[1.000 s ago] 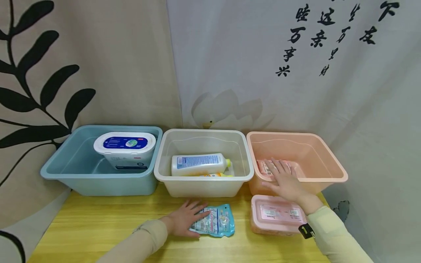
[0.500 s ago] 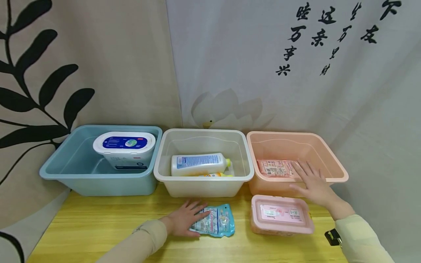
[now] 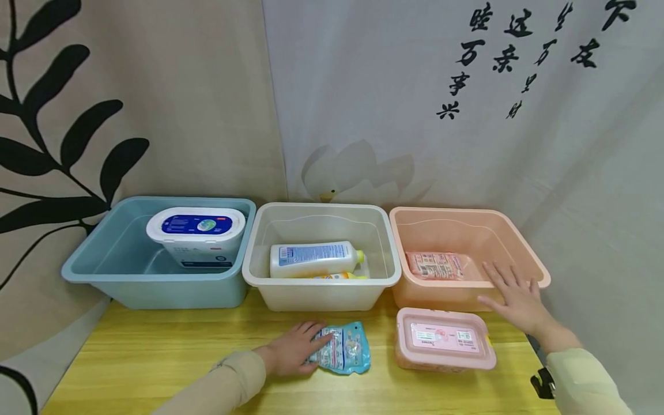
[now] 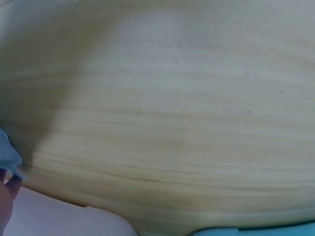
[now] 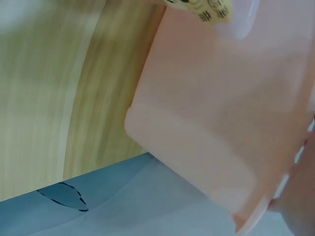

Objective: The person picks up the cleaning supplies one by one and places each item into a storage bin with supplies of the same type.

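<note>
On the wooden table lies a blue printed pouch (image 3: 349,349). My left hand (image 3: 291,349) holds its left end between thumb and bent fingers; in the left wrist view, fingertips (image 4: 14,186) meet the pouch's edge (image 4: 7,151). My right hand (image 3: 521,302) is spread at the front right rim of the peach bin (image 3: 451,218), holding nothing. A pink printed packet (image 3: 434,266) lies inside that bin, left of the hand. Below the bin's front sits a pink lidded box (image 3: 446,340). In the right wrist view, the peach bin's outer wall (image 5: 206,108) fills much of the frame.
Left of the peach bin stand a cream bin (image 3: 316,294) and a blue bin (image 3: 161,294), side by side. A white bottle (image 3: 311,260) and an orange-yellow item (image 3: 339,276) lie in the cream one. The blue one holds a white tub (image 3: 199,248). A curtain hangs behind.
My right hand has moved right, from over the pink packet to the bin's right side, uncovering the packet and the pink box. My left fingers have bent more around the pouch's end.
</note>
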The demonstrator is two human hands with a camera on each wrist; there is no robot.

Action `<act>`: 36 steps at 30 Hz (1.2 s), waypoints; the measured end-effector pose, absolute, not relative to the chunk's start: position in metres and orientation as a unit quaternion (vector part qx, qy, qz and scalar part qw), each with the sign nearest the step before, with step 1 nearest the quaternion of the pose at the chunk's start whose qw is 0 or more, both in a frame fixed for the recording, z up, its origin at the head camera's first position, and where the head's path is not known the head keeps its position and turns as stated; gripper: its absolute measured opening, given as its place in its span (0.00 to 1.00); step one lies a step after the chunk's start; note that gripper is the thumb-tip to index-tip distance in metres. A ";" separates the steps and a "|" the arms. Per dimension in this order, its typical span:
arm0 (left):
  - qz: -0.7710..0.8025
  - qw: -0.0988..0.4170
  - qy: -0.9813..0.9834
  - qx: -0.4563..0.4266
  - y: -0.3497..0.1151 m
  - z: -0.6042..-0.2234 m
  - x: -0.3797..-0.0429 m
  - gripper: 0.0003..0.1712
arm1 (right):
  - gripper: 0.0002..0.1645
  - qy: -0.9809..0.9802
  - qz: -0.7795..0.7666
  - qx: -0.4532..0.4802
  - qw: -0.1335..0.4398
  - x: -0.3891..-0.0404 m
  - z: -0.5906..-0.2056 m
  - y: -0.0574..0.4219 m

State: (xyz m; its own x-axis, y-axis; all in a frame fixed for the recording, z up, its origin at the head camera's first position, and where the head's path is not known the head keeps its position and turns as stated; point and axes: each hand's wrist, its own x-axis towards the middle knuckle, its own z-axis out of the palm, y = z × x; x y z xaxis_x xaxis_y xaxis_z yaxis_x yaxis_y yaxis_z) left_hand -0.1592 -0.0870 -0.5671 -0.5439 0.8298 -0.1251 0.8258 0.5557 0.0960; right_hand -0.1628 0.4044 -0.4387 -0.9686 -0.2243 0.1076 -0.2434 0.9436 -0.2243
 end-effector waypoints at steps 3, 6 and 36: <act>0.003 0.079 0.880 0.468 -0.085 -0.564 -0.159 0.30 | 0.50 -0.985 0.114 0.118 0.048 -0.163 -0.441 0.403; 0.012 0.080 0.886 0.458 -0.084 -0.564 -0.159 0.26 | 0.50 -0.986 0.113 0.116 0.051 -0.163 -0.442 0.402; 0.038 0.016 0.882 0.469 -0.083 -0.487 -0.150 0.23 | 0.52 -0.986 0.109 0.111 0.051 -0.164 -0.445 0.402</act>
State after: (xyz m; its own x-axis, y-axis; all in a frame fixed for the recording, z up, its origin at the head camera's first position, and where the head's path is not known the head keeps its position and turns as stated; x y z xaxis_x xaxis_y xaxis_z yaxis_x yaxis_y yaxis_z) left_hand -0.1499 -0.0832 -0.4871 -0.5598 0.8286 0.0069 0.8261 0.5574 0.0830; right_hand -0.1641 0.4018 -0.4452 -0.9702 -0.2079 0.1248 -0.2301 0.9515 -0.2042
